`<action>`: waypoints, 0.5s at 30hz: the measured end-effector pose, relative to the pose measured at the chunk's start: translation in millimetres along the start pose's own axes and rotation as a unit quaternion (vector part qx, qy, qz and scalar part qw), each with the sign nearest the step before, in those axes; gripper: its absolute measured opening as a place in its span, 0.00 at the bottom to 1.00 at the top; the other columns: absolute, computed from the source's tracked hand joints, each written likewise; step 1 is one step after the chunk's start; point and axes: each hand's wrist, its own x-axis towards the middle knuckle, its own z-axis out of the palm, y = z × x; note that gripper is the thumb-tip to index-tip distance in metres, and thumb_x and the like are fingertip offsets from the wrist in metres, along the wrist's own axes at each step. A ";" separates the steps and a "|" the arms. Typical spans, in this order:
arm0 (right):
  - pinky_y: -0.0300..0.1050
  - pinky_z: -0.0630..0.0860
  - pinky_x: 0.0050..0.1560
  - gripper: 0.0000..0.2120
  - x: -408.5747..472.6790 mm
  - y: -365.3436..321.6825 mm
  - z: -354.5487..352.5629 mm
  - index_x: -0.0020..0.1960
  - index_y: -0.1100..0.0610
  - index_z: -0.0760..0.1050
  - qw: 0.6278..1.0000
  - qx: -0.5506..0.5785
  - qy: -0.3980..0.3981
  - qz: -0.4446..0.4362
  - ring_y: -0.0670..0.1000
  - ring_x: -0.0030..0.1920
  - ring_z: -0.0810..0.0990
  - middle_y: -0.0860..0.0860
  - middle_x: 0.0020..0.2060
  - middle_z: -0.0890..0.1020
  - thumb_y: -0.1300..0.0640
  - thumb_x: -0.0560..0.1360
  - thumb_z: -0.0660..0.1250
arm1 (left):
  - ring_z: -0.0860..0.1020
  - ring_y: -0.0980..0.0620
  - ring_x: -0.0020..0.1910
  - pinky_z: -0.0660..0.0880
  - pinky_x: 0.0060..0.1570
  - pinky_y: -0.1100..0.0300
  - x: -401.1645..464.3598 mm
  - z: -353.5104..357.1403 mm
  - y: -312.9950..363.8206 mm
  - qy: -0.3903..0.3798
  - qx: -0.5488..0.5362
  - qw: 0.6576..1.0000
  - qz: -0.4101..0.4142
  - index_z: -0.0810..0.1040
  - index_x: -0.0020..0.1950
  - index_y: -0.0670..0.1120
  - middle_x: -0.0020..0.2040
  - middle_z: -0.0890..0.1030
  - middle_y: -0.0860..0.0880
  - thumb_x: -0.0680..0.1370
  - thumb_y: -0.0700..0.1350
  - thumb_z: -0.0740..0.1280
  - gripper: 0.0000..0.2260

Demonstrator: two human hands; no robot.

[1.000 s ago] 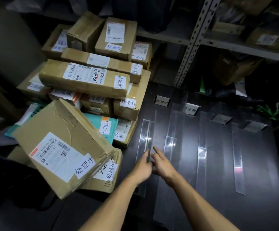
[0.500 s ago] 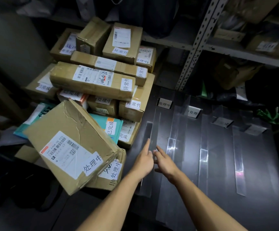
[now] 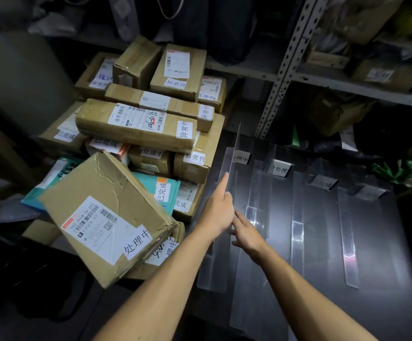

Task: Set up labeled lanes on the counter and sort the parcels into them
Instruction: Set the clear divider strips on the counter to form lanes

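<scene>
Clear acrylic divider strip [image 3: 233,153] stands on edge at the left side of the dark counter [image 3: 384,267], running from near edge toward the back, its far tip raised above the surface. Nearly invisible except for edge glints; lower end hard to trace.

Left hand [image 3: 218,212] lies flat against the strip's left face, fingers straight, forefinger extended along it. Right hand [image 3: 245,233] is on the strip's right side, fingers extended toward it; whether they press or pinch it I cannot tell, as the contact is hidden behind the left hand.

More clear strips [image 3: 347,242] lie flat on the counter to the right. Small white lane labels [image 3: 280,168] stand along the back edge; the two farther right are too dim to read.

Brown cardboard parcels [image 3: 136,124] are heaped left of the counter, each with white handwritten stickers. One creased parcel [image 3: 106,215] tilts at the front. A teal mailer [image 3: 160,190] is partly buried.
</scene>
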 end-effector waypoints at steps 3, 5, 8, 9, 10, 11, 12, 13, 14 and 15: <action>0.59 0.64 0.75 0.40 -3.5 -3.0 -1.9 0.81 0.44 0.51 1.000 -0.003 0.009 0.009 0.55 0.76 0.64 0.47 0.80 0.58 0.33 0.73 0.54 | 0.68 0.66 0.55 0.61 0.56 0.66 1.4 -0.8 10.4 -0.002 -0.004 1.000 0.020 0.54 0.81 0.58 0.74 0.68 0.50 0.85 0.42 0.49 0.25; 0.57 0.59 0.77 0.35 -10.8 -9.7 -3.4 0.81 0.49 0.49 0.999 -0.014 0.028 0.006 0.53 0.78 0.60 0.48 0.81 0.55 0.40 0.79 0.55 | 0.66 0.65 0.60 0.59 0.59 0.64 1.5 -0.6 14.8 -0.002 0.000 1.000 0.028 0.53 0.81 0.57 0.78 0.63 0.51 0.85 0.42 0.49 0.25; 0.46 0.55 0.76 0.28 -17.6 -23.0 -12.5 0.81 0.55 0.53 0.995 -0.021 0.096 -0.034 0.51 0.79 0.58 0.50 0.80 0.58 0.48 0.84 0.54 | 0.62 0.56 0.75 0.58 0.63 0.64 3.8 2.0 15.8 0.001 0.004 0.999 0.033 0.53 0.80 0.58 0.80 0.60 0.50 0.84 0.42 0.49 0.25; 0.43 0.55 0.74 0.28 -18.7 -29.9 -17.0 0.81 0.55 0.55 0.991 -0.008 0.119 -0.060 0.51 0.78 0.59 0.50 0.79 0.60 0.47 0.84 0.55 | 0.65 0.55 0.73 0.59 0.62 0.65 4.4 3.5 16.4 0.002 0.008 0.999 0.035 0.53 0.80 0.58 0.80 0.59 0.50 0.84 0.42 0.50 0.25; 0.42 0.56 0.73 0.29 -21.4 -39.4 -21.7 0.80 0.54 0.56 0.988 0.012 0.134 -0.081 0.50 0.78 0.61 0.50 0.79 0.62 0.45 0.83 0.56 | 0.70 0.59 0.66 0.62 0.58 0.68 5.0 5.6 17.8 0.002 0.009 0.999 0.038 0.54 0.80 0.58 0.80 0.60 0.50 0.85 0.42 0.50 0.25; 0.45 0.57 0.75 0.31 -23.5 -49.5 -26.6 0.80 0.52 0.57 0.984 0.040 0.140 -0.099 0.50 0.77 0.63 0.49 0.78 0.63 0.40 0.81 0.57 | 0.71 0.63 0.60 0.64 0.54 0.71 5.0 8.2 20.9 0.000 0.005 0.999 0.042 0.54 0.80 0.57 0.80 0.60 0.50 0.85 0.42 0.50 0.25; 0.52 0.61 0.76 0.35 -24.5 -58.7 -32.5 0.80 0.49 0.58 0.983 0.067 0.135 -0.107 0.50 0.76 0.64 0.47 0.78 0.63 0.34 0.77 0.57 | 0.69 0.64 0.60 0.64 0.54 0.71 4.5 11.6 24.8 -0.003 -0.006 0.999 0.048 0.54 0.80 0.57 0.80 0.60 0.51 0.84 0.41 0.50 0.25; 0.57 0.66 0.73 0.37 -26.2 -67.3 -39.4 0.79 0.46 0.57 0.982 0.091 0.121 -0.112 0.50 0.76 0.65 0.46 0.78 0.63 0.32 0.75 0.57 | 0.67 0.63 0.66 0.63 0.61 0.69 3.9 15.5 29.2 -0.008 -0.016 0.998 0.052 0.55 0.80 0.56 0.80 0.60 0.51 0.84 0.41 0.50 0.25; 0.60 0.71 0.70 0.36 -28.1 -74.6 -46.5 0.79 0.44 0.56 0.981 0.111 0.106 -0.115 0.50 0.75 0.66 0.44 0.78 0.62 0.32 0.76 0.57 | 0.63 0.59 0.73 0.60 0.67 0.65 3.5 19.6 33.5 -0.015 -0.025 0.998 0.055 0.55 0.80 0.56 0.80 0.59 0.52 0.84 0.41 0.51 0.24; 0.61 0.74 0.67 0.33 -32.1 -82.5 -54.2 0.80 0.44 0.55 0.980 0.128 0.093 -0.121 0.51 0.75 0.66 0.44 0.79 0.61 0.34 0.79 0.57 | 0.60 0.56 0.77 0.57 0.71 0.61 2.3 24.6 38.5 -0.021 -0.031 0.998 0.055 0.56 0.80 0.57 0.80 0.59 0.53 0.84 0.41 0.51 0.24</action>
